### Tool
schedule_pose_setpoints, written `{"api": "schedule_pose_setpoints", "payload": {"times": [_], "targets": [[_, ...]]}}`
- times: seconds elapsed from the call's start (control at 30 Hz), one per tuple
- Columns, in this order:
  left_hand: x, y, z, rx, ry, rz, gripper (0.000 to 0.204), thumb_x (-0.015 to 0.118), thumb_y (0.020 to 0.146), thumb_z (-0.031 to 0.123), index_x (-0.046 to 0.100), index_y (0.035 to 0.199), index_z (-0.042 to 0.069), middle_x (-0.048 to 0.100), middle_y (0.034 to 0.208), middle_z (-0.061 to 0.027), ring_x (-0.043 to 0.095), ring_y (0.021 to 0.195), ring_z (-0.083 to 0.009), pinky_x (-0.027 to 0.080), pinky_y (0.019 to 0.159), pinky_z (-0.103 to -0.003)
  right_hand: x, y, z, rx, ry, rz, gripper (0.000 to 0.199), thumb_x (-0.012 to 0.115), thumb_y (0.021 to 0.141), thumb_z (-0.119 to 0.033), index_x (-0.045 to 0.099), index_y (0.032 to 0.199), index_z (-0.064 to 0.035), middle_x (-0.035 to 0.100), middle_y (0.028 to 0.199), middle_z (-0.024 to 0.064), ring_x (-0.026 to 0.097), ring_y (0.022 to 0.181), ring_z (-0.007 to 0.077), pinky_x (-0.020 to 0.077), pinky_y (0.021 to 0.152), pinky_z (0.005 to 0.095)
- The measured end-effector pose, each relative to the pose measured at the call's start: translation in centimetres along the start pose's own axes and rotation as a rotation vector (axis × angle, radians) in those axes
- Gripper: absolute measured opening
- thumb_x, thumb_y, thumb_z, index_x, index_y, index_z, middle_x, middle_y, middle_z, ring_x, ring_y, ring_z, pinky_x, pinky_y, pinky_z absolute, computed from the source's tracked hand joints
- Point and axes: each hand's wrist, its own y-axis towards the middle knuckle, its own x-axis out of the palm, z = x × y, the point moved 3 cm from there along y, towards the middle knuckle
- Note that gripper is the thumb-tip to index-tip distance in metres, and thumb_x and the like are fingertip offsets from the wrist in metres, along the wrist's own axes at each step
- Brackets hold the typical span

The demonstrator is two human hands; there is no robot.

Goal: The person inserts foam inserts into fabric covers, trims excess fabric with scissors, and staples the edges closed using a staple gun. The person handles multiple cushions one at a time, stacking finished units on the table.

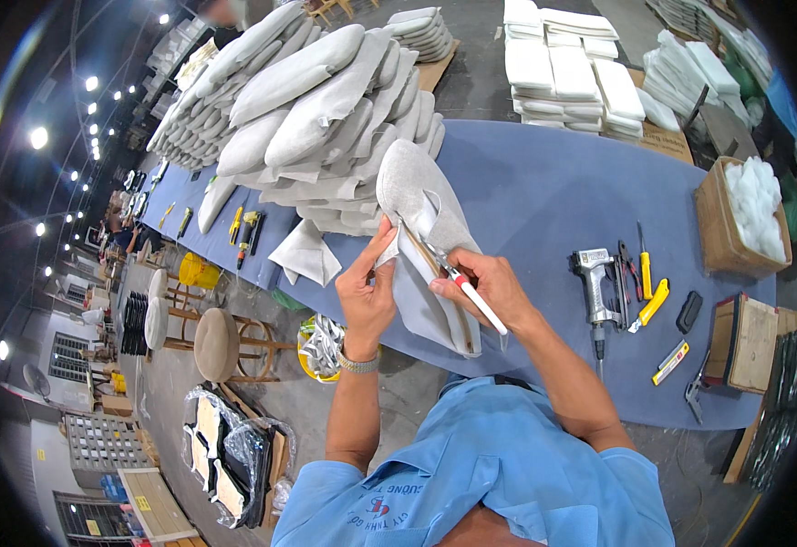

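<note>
A blue shirt fills the foreground. Above the blue table, a grey fabric-covered cushion is held tilted, its loose fabric pinched closed by the left hand. A white-handled tool is clamped in the right hand.

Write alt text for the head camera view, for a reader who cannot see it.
A person in a blue shirt holds a grey upholstered seat pad upright over a blue-covered workbench, the left hand pinching its fabric edge while the right hand works a white-handled tool against it. A pile of similar grey pads lies behind, and a staple gun with hand tools to the right.
</note>
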Motion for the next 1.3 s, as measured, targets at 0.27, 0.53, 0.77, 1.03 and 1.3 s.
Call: {"api": "schedule_pose_setpoints", "payload": {"times": [0.27, 0.53, 0.77, 1.03, 1.3], "targets": [[-1.0, 9.7, -0.2, 0.185, -0.001, -0.158, 0.053, 0.037, 0.111, 0.032, 0.074, 0.113, -0.005, 0.069, 0.131, -0.0169, 0.051, 0.138, -0.0275, 0.037, 0.116, -0.040, 0.0, -0.1, -0.5, -0.033, -0.024, -0.081, 0.044, 0.079, 0.088, -0.047, 0.070, 0.098, -0.0049, 0.059, 0.065, 0.0078, 0.054, 0.059, 0.0159, 0.0461, 0.057, 0.0333], [0.6, 11.8, -5.4, 0.108, -0.156, -0.160, 0.055, 0.037, 0.111, 0.030, 0.075, 0.091, -0.006, 0.074, 0.114, -0.0174, 0.049, 0.139, -0.0283, 0.035, 0.115, -0.040, -7.9, -7.0, 8.9, 0.140, -0.063, 0.229, 0.045, 0.088, 0.078, -0.027, 0.073, 0.115, -0.0051, 0.069, 0.086, 0.0100, 0.061, 0.073, 0.0182, 0.0508, 0.069, 0.0316], [-1.4, 6.4, -4.3, -0.022, -0.207, 0.171, 0.043, 0.045, 0.109, 0.023, 0.074, 0.089, -0.002, 0.074, 0.092, -0.0119, 0.060, 0.125, -0.0276, 0.039, 0.111, -0.041, -19.7, -12.1, 23.5, 0.466, -0.859, 0.472, 0.052, 0.080, 0.078, -0.026, 0.068, 0.126, -0.0086, 0.073, 0.109, 0.0222, 0.068, 0.106, 0.0419, 0.0531, 0.092, 0.0487], [-6.3, -0.7, -2.4, -0.028, -0.029, 0.368, 0.043, 0.045, 0.108, 0.021, 0.074, 0.085, -0.002, 0.074, 0.106, -0.0102, 0.049, 0.139, -0.0325, 0.032, 0.116, -0.046, -21.5, -10.2, 22.6, 0.660, -1.066, 0.366, 0.052, 0.081, 0.081, -0.029, 0.068, 0.126, -0.0068, 0.071, 0.119, 0.0214, 0.066, 0.111, 0.0426, 0.0524, 0.097, 0.0490], [-12.8, -13.0, -2.7, -0.195, 0.016, 0.597, 0.045, 0.044, 0.107, 0.020, 0.074, 0.082, -0.003, 0.069, 0.128, -0.0152, 0.036, 0.149, -0.0375, 0.025, 0.121, -0.048, -8.5, -3.6, 23.5, 0.318, -0.418, 0.169, 0.048, 0.072, 0.093, -0.036, 0.067, 0.130, -0.0051, 0.073, 0.112, 0.0196, 0.071, 0.099, 0.0279, 0.0546, 0.088, 0.0381]]}}
